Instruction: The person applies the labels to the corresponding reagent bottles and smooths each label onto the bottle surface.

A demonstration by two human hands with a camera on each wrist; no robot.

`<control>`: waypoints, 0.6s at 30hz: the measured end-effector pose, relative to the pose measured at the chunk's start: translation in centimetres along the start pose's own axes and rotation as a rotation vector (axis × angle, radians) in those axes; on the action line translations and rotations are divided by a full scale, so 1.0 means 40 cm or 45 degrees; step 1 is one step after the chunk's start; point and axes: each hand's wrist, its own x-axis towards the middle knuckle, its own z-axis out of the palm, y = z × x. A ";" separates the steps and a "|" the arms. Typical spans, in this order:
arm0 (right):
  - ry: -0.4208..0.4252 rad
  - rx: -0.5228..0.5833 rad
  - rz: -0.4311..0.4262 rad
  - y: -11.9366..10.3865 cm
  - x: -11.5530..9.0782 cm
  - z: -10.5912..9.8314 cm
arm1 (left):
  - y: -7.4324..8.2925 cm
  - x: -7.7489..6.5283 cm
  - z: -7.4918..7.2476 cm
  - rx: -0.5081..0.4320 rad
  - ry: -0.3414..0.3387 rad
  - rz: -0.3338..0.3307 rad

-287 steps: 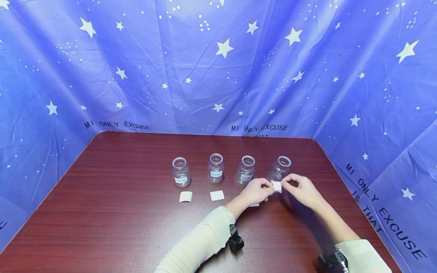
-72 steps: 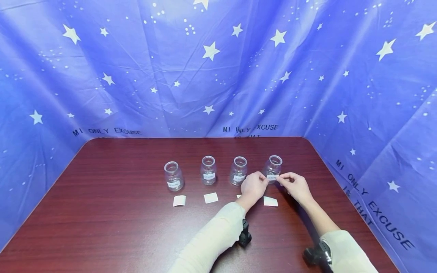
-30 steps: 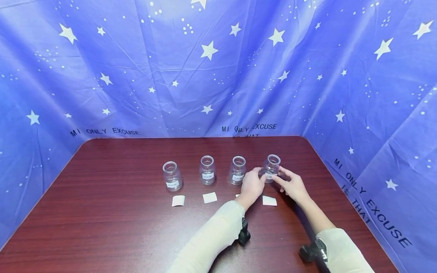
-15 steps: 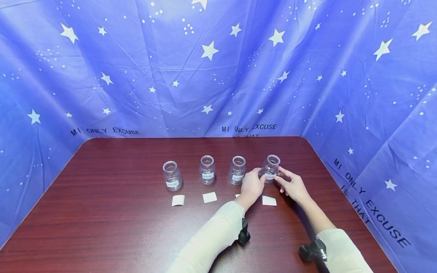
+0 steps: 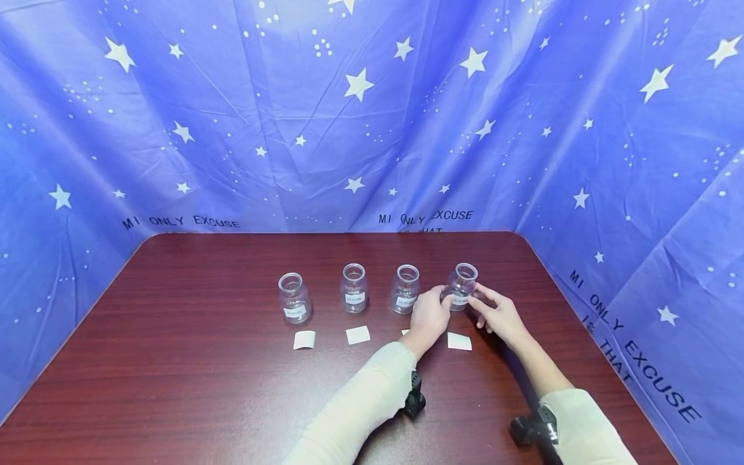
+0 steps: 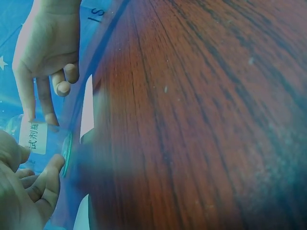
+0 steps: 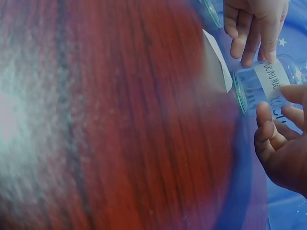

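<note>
The rightmost of several clear glass jars (image 5: pixel 466 274) stands upright between my hands on the table. On its front sits a white label (image 7: pixel 271 79) with dark printed characters. My left hand (image 5: pixel 429 316) holds the jar from the left, its thumb at the label's left end. From the other side my right hand (image 5: pixel 501 319) holds it too, with the thumb at the label's right end and fingers along the side. Both wrist views show the hands meeting around this jar. A white paper piece (image 5: pixel 459 341) lies just in front of it.
Three more labelled jars stand in a row leftward: a near one (image 5: pixel 404 289), a middle one (image 5: pixel 354 289) and the leftmost (image 5: pixel 294 298). White paper pieces (image 5: pixel 358 334) lie before them, one mostly hidden by my left arm. A starry blue curtain (image 5: pixel 325 129) surrounds the dark red table (image 5: pixel 203 361).
Earlier my fingers pinched a white label before the rightmost jar, then brought it against the glass. Now the label is on the jar and both hands hold its sides; the right thumb has shifted rightward.
</note>
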 end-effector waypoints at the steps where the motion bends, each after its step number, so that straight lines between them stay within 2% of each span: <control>1: -0.007 0.006 0.007 -0.001 -0.001 -0.001 | 0.000 0.000 -0.001 0.001 0.001 0.005; 9: -0.052 0.017 0.020 -0.001 -0.002 -0.008 | 0.001 0.000 -0.004 0.009 0.006 0.010; 18: -0.052 0.007 -0.029 -0.003 -0.003 -0.005 | -0.008 0.004 -0.001 0.034 0.015 0.019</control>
